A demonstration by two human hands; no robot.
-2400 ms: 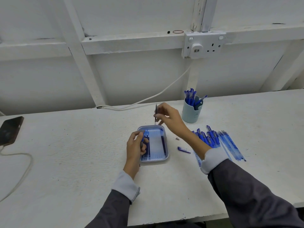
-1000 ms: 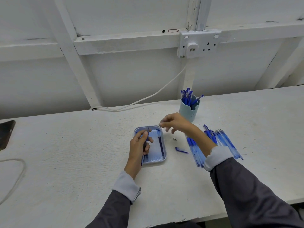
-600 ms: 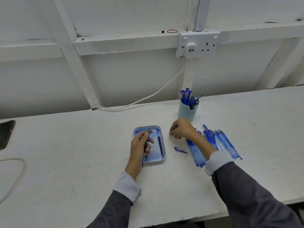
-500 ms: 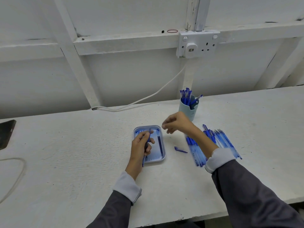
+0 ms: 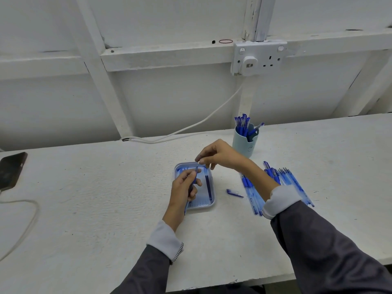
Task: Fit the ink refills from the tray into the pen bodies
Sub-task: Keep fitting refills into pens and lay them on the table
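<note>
A pale blue tray [image 5: 210, 205] lies mid-table with a dark ink refill [image 5: 208, 185] along its right side. My left hand [image 5: 184, 188] is over the tray's left half and grips a blue pen body [image 5: 193, 181], its upper end pointing up and away. My right hand [image 5: 218, 154] hovers just above that end and pinches a tiny part [image 5: 198, 163] between thumb and forefinger; what the part is cannot be told. Loose pen bodies [image 5: 284, 181] lie in a pile to the right, partly hidden by my right forearm.
A light blue cup [image 5: 244, 145] of blue pens stands behind the pile. A small blue pen cap [image 5: 233, 193] lies right of the tray. A phone [image 5: 10, 168] with a cable sits at the far left. A white cable [image 5: 180, 130] runs along the wall.
My right hand dropped to the table near the pile, picked up a tiny part, then rose and moved left to the top of the pen body. My left hand has kept holding the pen body.
</note>
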